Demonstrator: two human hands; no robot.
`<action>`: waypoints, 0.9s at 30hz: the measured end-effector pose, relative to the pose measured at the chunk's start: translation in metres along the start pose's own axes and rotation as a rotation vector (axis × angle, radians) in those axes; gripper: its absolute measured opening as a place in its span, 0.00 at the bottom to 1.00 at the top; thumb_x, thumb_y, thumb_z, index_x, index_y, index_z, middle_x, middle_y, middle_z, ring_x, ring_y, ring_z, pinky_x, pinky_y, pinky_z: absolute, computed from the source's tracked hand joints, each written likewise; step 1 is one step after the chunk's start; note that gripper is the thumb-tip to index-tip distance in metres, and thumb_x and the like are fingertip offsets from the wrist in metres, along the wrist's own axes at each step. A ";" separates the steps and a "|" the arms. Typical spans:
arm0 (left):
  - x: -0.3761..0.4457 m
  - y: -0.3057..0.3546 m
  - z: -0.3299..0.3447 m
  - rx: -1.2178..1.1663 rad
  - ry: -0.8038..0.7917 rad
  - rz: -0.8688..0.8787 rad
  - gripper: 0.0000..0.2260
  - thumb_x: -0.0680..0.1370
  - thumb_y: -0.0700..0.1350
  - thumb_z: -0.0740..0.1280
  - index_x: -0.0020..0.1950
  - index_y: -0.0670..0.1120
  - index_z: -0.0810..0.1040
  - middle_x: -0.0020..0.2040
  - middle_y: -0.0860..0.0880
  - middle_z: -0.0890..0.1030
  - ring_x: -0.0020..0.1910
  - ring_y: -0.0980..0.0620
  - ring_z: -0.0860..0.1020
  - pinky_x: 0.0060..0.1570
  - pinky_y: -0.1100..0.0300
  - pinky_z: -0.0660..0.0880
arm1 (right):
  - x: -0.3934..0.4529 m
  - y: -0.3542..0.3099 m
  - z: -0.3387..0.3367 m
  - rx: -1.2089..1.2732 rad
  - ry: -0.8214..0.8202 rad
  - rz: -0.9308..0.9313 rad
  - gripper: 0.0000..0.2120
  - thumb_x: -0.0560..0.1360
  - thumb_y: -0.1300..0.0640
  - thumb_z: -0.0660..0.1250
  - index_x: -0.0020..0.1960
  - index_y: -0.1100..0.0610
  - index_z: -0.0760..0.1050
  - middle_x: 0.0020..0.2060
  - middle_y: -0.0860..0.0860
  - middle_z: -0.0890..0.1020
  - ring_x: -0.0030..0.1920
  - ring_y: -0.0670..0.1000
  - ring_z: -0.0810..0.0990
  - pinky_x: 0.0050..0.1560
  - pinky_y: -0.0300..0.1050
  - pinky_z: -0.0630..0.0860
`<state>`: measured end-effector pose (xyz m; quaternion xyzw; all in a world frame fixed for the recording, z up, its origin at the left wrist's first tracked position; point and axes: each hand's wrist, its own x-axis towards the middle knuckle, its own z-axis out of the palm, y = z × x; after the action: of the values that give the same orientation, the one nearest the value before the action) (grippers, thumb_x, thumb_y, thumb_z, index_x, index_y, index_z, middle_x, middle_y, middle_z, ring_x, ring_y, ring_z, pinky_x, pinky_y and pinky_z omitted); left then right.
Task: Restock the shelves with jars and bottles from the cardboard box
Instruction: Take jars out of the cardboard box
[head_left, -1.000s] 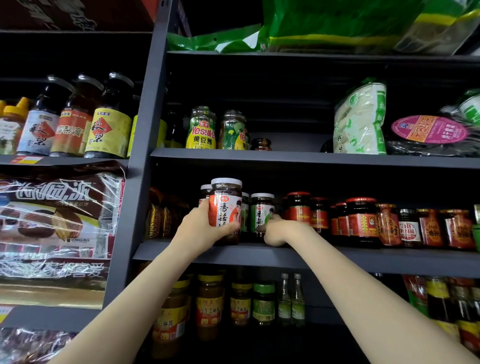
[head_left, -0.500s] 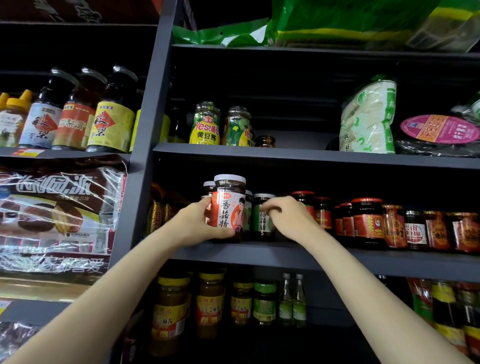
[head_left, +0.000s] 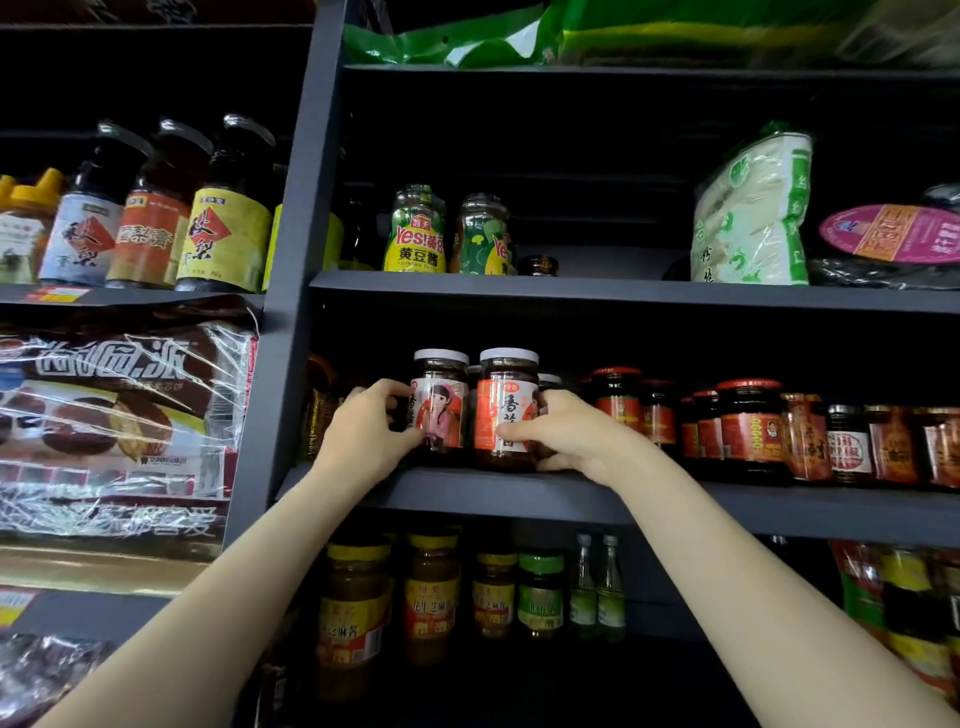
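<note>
At the front lip of the middle shelf (head_left: 519, 493), the left hand (head_left: 363, 441) curls round a white-capped jar with a pink figure label (head_left: 440, 405), while the right hand (head_left: 566, 439) grips its neighbour, a jar with an orange label (head_left: 506, 410). Both stand upright, side by side and nearly touching (labels outward, presumably so shoppers can read them). Red-lidded jars (head_left: 748, 426) fill the row to the right. No cardboard box is in view.

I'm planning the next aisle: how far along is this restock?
Done: red-lidded jars line the middle shelf. In hand: the left hand and right hand each grip a white-lidded jar at its front. Left: unclear; the cardboard box is out of view.
</note>
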<state>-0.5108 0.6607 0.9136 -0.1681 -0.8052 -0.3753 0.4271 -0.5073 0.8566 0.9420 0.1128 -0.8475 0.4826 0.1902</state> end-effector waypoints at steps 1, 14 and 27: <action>0.003 -0.001 0.000 0.012 -0.040 -0.024 0.24 0.71 0.44 0.72 0.66 0.45 0.71 0.60 0.42 0.76 0.57 0.45 0.76 0.59 0.54 0.72 | 0.000 0.000 0.000 0.030 -0.005 0.006 0.27 0.69 0.57 0.74 0.65 0.56 0.68 0.61 0.52 0.76 0.61 0.53 0.75 0.60 0.55 0.75; 0.026 0.003 0.024 -0.038 -0.182 -0.160 0.36 0.71 0.45 0.72 0.72 0.42 0.57 0.62 0.41 0.75 0.62 0.41 0.73 0.63 0.51 0.70 | 0.007 -0.002 -0.003 -0.048 0.005 0.024 0.28 0.65 0.61 0.77 0.62 0.57 0.71 0.57 0.52 0.78 0.58 0.51 0.76 0.55 0.52 0.76; 0.027 -0.003 0.023 0.006 -0.143 -0.164 0.32 0.70 0.46 0.73 0.69 0.44 0.62 0.60 0.41 0.77 0.59 0.41 0.75 0.61 0.48 0.72 | 0.013 -0.005 0.016 -0.034 0.021 0.024 0.26 0.68 0.63 0.74 0.63 0.58 0.69 0.59 0.53 0.76 0.60 0.54 0.74 0.59 0.54 0.74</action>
<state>-0.5414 0.6747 0.9257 -0.1265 -0.8459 -0.3935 0.3370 -0.5201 0.8404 0.9445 0.0944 -0.8548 0.4717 0.1949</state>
